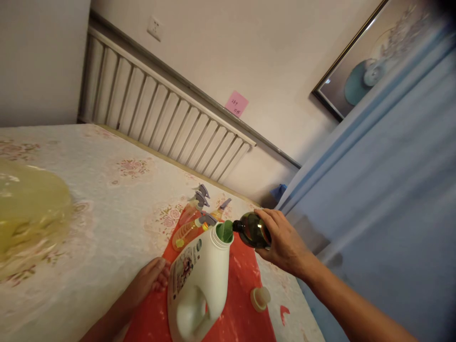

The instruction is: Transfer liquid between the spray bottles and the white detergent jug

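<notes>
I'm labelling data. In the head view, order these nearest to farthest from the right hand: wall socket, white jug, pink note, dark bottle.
1. Dark bottle: in the right hand.
2. White jug: to its left.
3. Pink note: beyond, upper middle.
4. Wall socket: upper left.

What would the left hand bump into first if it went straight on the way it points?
The left hand would most likely meet the white jug, whose labelled side stands close beside it; whether they touch, I cannot tell.
</notes>
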Motion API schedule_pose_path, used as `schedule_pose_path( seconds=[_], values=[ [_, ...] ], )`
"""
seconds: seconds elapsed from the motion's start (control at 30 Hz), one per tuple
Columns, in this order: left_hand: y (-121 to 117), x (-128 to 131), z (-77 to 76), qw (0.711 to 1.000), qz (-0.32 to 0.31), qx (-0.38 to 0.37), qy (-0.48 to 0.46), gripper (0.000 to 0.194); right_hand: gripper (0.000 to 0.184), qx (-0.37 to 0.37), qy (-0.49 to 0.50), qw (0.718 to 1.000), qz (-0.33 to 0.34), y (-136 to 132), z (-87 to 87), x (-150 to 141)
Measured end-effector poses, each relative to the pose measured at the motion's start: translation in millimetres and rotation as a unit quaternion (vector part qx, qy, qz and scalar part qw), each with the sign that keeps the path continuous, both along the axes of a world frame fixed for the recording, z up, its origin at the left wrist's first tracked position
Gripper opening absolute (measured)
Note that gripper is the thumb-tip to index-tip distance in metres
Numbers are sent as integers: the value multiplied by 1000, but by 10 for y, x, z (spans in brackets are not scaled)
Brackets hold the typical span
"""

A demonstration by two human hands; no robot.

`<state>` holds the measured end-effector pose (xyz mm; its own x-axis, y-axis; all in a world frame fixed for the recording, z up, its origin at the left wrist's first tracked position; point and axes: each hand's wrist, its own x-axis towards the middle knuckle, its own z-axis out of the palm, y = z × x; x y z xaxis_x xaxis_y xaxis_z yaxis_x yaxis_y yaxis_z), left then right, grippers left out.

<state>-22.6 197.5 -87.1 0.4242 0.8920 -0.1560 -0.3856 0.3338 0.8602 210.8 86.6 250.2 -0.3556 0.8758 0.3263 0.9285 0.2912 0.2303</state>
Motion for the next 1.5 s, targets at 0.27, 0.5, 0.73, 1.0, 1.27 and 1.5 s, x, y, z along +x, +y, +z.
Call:
schedule_pose_path(
  seconds=[0.27, 0.5, 0.73, 1.0, 1.27, 1.5],
  values=[
    [-18, -22, 63, 1000, -3, 4, 6, 39, 76, -3, -7, 1000, 2, 12, 20, 2],
    [6, -12, -3, 1000, -10, 3, 0, 41, 76, 2, -13, 1000, 5, 16, 28, 2],
    [-11, -24, 26, 1000, -9, 12, 3, 43, 69, -3, -30, 1000, -2, 10, 68, -35],
    [-3, -15, 30, 1000, -10, 8, -2, 42, 67, 2, -37, 999, 4, 12, 98, -46],
    [-17, -16, 47, 1000, 0, 2, -3, 39, 69, -2, -56, 998, 2, 4, 127, -66],
    [-5, -7, 26, 1000, -3, -2, -4, 39, 71, -7, -65, 998, 3, 6, 139, -65]
  ],
)
